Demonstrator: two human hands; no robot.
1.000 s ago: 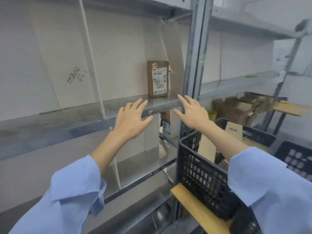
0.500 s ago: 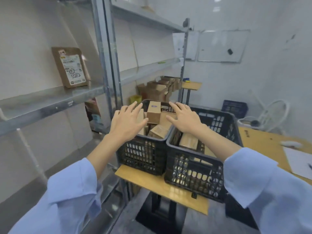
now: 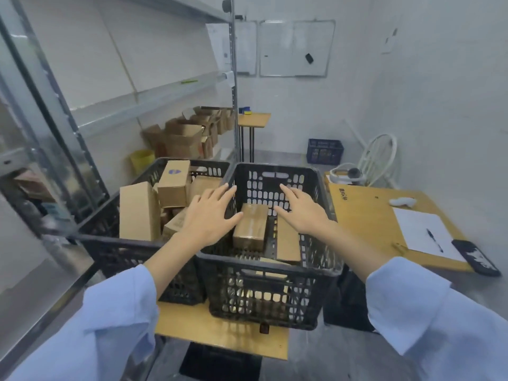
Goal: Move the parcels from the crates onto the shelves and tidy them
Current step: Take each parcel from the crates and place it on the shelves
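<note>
Fetching step: the left hand and right hand hover spread, empty, over the crate. Next, grip the parcel, seemingly loose, at the left hand's 3 o'clock.

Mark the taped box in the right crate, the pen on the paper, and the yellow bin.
Taped box (image 3: 251, 224): head view, middle of its top face.
Pen (image 3: 435, 240): head view, middle of its barrel.
Yellow bin (image 3: 142, 160): head view, its front wall.
</note>
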